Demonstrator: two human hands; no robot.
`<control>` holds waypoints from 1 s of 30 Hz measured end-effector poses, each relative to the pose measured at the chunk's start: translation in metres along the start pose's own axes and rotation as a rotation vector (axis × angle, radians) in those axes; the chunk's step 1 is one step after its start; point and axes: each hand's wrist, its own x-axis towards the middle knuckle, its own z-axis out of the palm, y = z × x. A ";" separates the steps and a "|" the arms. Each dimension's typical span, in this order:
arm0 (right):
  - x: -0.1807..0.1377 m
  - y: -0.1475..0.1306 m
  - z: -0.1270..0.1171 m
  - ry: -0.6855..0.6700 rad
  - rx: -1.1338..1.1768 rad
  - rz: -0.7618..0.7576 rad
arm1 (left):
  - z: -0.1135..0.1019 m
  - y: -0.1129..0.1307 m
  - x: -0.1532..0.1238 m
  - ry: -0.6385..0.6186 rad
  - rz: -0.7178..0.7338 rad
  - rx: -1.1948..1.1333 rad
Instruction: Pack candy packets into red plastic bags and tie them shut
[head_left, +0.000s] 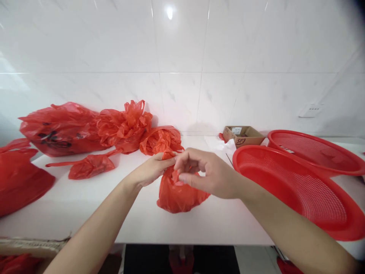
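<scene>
A filled red plastic bag (182, 198) rests on the white table in front of me, with its top gathered up. My left hand (154, 167) is closed on the bag's twisted neck, thumb on the near side. Just to the right, my right hand (203, 173) hovers over the bag, fingers curled and thumb held apart from them. Nothing shows in its grasp. What lies inside the bag is hidden, and part of its right side is covered by the right hand.
Several red plastic bags stand along the wall, including a large bag (65, 129) and a small bag (91, 166). To the right are a red basket (285, 182), another red basket (316, 150) and a cardboard box (242, 137). The white table's (137, 224) front edge is near me.
</scene>
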 end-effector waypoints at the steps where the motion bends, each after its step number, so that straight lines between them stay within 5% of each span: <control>1: -0.002 0.001 0.003 0.014 0.028 -0.028 | -0.002 0.003 -0.001 -0.038 0.019 0.043; 5: 0.004 0.040 0.009 0.323 0.027 0.005 | 0.000 0.006 -0.001 -0.076 -0.006 0.260; 10: 0.012 0.098 0.023 0.298 0.141 0.213 | 0.016 -0.015 0.007 0.279 0.221 0.846; 14: 0.006 0.108 0.029 0.267 0.357 0.261 | 0.017 -0.037 0.012 0.459 0.432 1.141; 19: 0.000 0.110 0.025 0.183 0.378 0.305 | 0.010 -0.052 0.010 0.430 0.488 1.155; 26: 0.004 0.120 0.037 0.519 0.062 0.250 | 0.017 -0.056 0.011 0.383 0.433 0.966; 30: -0.003 0.127 0.026 0.575 -0.219 0.274 | 0.003 -0.056 0.009 0.375 0.257 0.910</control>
